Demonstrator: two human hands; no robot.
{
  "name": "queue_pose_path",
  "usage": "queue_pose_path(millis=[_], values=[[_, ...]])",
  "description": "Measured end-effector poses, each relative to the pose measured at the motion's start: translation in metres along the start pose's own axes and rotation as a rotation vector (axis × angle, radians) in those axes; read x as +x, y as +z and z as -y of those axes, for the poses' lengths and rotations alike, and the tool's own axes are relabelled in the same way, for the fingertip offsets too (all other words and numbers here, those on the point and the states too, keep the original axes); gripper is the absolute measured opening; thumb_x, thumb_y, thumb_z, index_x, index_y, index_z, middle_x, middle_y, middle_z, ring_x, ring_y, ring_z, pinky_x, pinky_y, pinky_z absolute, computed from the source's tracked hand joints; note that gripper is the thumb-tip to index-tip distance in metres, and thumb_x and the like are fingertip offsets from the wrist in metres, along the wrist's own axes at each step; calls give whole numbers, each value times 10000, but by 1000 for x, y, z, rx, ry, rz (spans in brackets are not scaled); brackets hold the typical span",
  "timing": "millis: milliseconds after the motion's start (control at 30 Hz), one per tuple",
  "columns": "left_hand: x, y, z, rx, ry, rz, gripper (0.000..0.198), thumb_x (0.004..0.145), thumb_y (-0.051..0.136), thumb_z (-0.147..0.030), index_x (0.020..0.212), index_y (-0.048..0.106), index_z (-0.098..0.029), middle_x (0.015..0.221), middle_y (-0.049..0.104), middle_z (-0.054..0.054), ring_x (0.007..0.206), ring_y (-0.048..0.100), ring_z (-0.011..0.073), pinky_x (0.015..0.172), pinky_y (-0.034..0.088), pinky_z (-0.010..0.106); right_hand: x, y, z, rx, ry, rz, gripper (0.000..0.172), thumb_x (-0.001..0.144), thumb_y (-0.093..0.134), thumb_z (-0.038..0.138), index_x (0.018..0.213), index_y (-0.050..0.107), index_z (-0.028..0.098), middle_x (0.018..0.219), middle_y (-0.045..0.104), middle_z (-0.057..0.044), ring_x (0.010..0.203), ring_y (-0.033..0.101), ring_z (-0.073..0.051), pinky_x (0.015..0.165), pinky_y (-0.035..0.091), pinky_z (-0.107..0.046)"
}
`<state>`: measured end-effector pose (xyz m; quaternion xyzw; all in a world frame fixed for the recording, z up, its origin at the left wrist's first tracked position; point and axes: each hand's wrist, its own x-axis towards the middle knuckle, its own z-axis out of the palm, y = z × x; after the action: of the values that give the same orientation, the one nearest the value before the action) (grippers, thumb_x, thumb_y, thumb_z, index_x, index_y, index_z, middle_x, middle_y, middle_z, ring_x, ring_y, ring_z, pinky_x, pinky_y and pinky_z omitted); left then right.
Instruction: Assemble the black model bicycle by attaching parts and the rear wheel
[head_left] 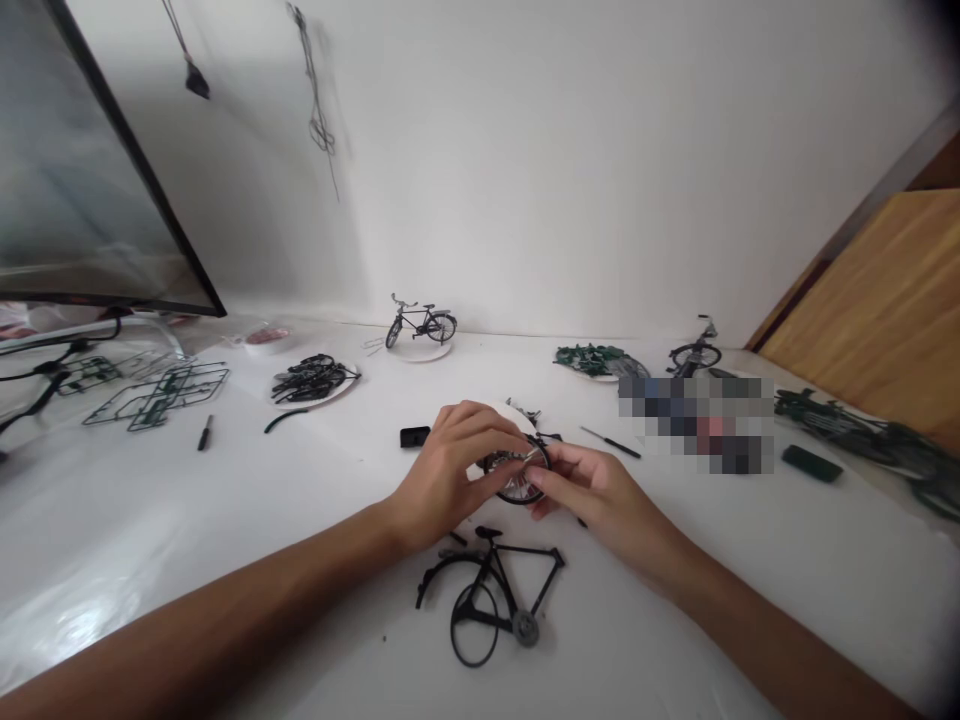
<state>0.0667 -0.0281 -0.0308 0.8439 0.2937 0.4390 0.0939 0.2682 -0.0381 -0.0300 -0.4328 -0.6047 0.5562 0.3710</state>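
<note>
Between both hands is a small model bicycle wheel (517,490) with a black tyre and thin spokes. My left hand (469,450) curves over it from the left, fingers closed, thumb and fingertips at the spokes near the hub. My right hand (574,480) pinches the right side of the rim. Something small and pale shows at the fingertips, too small to name. Below the hands a black model bicycle frame (508,590) lies on the white table, with saddle, rear mudguard, a thin black loop and a grey chainring.
Assembled model bicycles (424,325) stand at the back. Plates hold black parts (315,380) and green parts (596,360). Screwdrivers (611,442), green sprues (161,395), a black box (414,437) and a dark green block (812,463) lie around. A monitor (90,170) rises at left.
</note>
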Motion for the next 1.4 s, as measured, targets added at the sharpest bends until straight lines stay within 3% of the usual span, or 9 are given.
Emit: queue_pose_path(millis=[200,400,667,800,967,1100,1400], values=[[1,0,3,-31,31,97,201,929,644,-223,1113,720,-245,1262,633,70,1180,522,237,1023,408,433,-3,-4,-1,-1,21,17,222,876,661,394,951,676,186,900,697,-24,761,676,-148,737,544,-284],[-2,1,4,-243,-112,142,273,935,622,-208,1187,711,-266,1326,604,84,1216,550,229,1045,453,420,-5,-2,3,-31,37,-17,213,875,653,382,950,658,183,777,658,5,682,634,-133,698,512,-279],[0,1,1,-341,-194,120,244,913,643,-190,1123,746,-257,1279,640,75,1156,613,219,1003,503,375,-7,-2,3,48,58,-29,232,868,671,403,931,653,181,834,649,-12,668,608,-123,687,500,-281],[0,3,4,-501,-294,98,211,919,646,-223,1100,754,-222,1236,671,82,1178,611,228,1023,495,371,-6,-2,1,101,55,-29,263,850,691,416,935,654,170,904,661,-39,661,595,-118,662,505,-281],[1,5,6,-691,-352,176,220,942,613,-210,1119,741,-186,1129,706,87,1058,658,215,954,524,369,-5,-3,0,104,49,-23,257,844,692,411,929,670,169,875,658,-38,668,600,-128,672,511,-298],[0,4,5,-676,-365,188,221,949,601,-220,1124,730,-183,1125,704,91,1068,651,222,957,518,374,-5,-2,1,110,48,-28,260,838,699,403,954,681,172,896,659,-42,658,599,-126,649,506,-295],[1,0,2,-442,-230,175,226,941,606,-209,1124,738,-205,1104,706,78,1012,658,201,899,520,329,-6,-4,-1,40,53,-48,262,846,679,428,912,655,176,868,681,-36,629,618,-125,644,485,-286]])
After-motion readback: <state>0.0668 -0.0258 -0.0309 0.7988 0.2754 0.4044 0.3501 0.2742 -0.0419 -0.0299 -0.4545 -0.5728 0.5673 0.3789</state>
